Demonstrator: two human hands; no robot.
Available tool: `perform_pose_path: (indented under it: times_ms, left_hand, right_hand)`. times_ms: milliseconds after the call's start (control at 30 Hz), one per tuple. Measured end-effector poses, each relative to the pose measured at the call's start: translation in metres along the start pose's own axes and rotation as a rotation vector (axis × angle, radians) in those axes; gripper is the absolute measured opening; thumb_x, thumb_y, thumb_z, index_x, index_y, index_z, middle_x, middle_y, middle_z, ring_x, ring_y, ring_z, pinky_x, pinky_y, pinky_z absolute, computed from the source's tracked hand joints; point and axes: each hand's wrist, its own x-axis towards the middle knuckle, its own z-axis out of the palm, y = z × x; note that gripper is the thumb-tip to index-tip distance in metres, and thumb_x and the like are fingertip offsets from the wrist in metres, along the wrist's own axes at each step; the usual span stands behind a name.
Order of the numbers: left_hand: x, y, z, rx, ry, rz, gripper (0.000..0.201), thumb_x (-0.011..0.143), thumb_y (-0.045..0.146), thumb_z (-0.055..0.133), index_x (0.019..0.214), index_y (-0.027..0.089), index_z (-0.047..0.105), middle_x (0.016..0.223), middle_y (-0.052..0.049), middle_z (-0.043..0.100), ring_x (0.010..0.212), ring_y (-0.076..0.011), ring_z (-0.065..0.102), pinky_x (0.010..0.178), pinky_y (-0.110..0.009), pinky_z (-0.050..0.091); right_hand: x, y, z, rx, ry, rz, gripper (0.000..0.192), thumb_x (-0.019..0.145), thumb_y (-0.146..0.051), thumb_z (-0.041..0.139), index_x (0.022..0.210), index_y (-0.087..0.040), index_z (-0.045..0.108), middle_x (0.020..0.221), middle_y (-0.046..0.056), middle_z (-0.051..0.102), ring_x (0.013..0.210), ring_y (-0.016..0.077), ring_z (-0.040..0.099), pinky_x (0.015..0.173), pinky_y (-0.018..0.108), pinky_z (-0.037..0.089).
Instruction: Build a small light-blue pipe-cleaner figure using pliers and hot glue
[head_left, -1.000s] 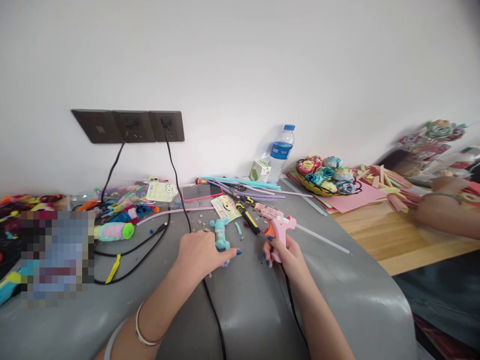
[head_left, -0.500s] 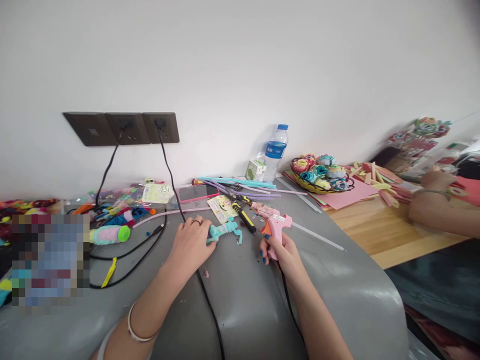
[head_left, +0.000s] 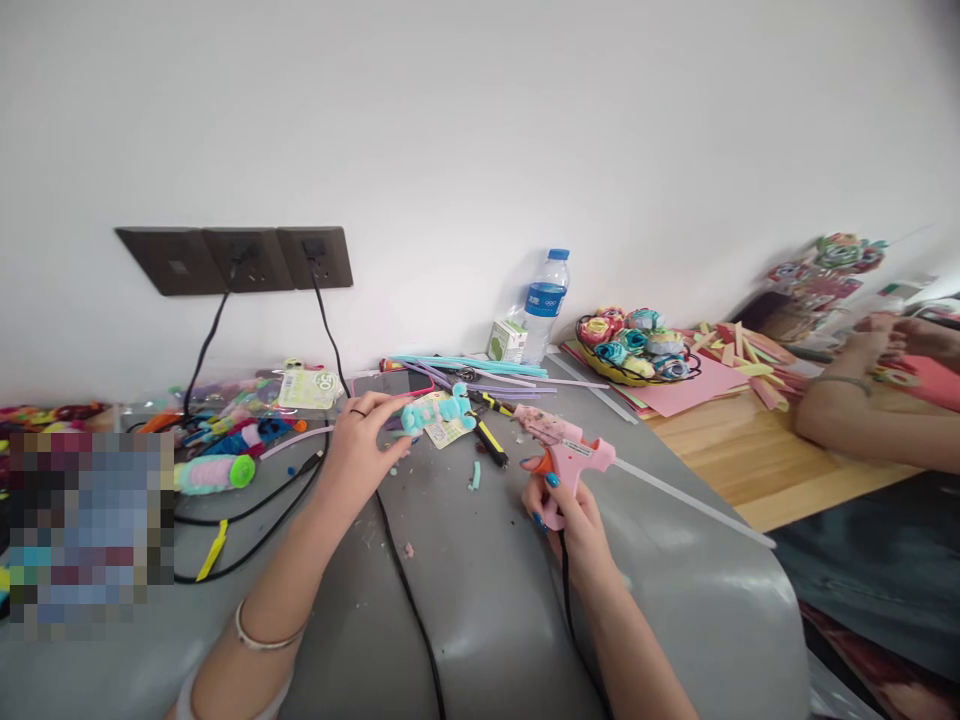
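Observation:
My left hand (head_left: 369, 440) pinches a turquoise and pink pipe-cleaner figure (head_left: 435, 411) by one end, above the grey table. The fingers of my right hand (head_left: 564, 505) wrap round the handle of a pink glue gun (head_left: 574, 455), one finger by its orange trigger. Its nozzle points left towards the figure, apart from it. A long clear glue stick (head_left: 690, 503) sticks out of the gun's back. A short turquoise pipe-cleaner piece (head_left: 475, 475) lies on the table between my hands. Behind it are yellow-and-black pliers (head_left: 491, 440) and a card (head_left: 448, 432).
A black cable (head_left: 409, 590) crosses the table below my left hand. Along the wall stand a water bottle (head_left: 546, 305), a small carton (head_left: 508, 341) and a basket of paper flowers (head_left: 637, 372). At the right, another person's arms (head_left: 847, 395) rest over a wooden table.
My left hand has lifted the figure off the table and turned it. A short turquoise piece now lies apart on the table. The glue gun has tilted, its glue stick pointing further right.

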Motion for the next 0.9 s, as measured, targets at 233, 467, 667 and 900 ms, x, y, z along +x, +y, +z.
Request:
perform_pose_path:
  times_ms: [233,467,667,900]
  left_hand:
    - [0.000,0.003,0.000,-0.036,0.182,0.084,0.037,0.087,0.020,0.062,0.123,0.027,0.064,0.116,-0.007,0.062,0.114,-0.0275,0.057,0.100,-0.042,0.047]
    - [-0.001,0.009,-0.003,-0.020,0.275,0.174,0.036,0.088,0.021,0.063,0.123,0.027,0.063,0.113,-0.007,0.062,0.112,-0.0273,0.059,0.100,-0.041,0.047]
    - [0.000,0.010,-0.004,0.026,0.288,0.185,0.033,0.088,0.022,0.064,0.120,0.027,0.064,0.112,-0.008,0.064,0.111,-0.0275,0.061,0.100,-0.043,0.045]
    - [0.000,0.012,-0.006,0.076,0.273,0.141,0.030,0.088,0.024,0.064,0.117,0.028,0.065,0.113,-0.007,0.067,0.112,-0.0282,0.062,0.102,-0.044,0.042]
  right_hand:
    - [-0.017,-0.012,0.015,-0.075,-0.007,-0.105,0.044,0.091,-0.060,0.057,0.100,-0.018,0.064,0.053,-0.002,0.051,0.047,0.0127,0.038,0.049,0.027,0.028]
    - [-0.020,-0.034,0.035,-0.182,-0.065,-0.128,0.051,0.090,-0.065,0.053,0.091,-0.016,0.066,0.051,-0.002,0.048,0.045,0.0113,0.037,0.046,0.026,0.031]
    - [-0.020,-0.036,0.039,-0.206,-0.051,-0.135,0.047,0.091,-0.063,0.053,0.086,-0.017,0.063,0.053,-0.003,0.048,0.046,0.0112,0.038,0.046,0.025,0.031]
    - [-0.020,-0.036,0.038,-0.220,-0.076,-0.112,0.047,0.091,-0.064,0.053,0.083,-0.018,0.061,0.054,-0.002,0.047,0.047,0.0110,0.036,0.046,0.025,0.029]
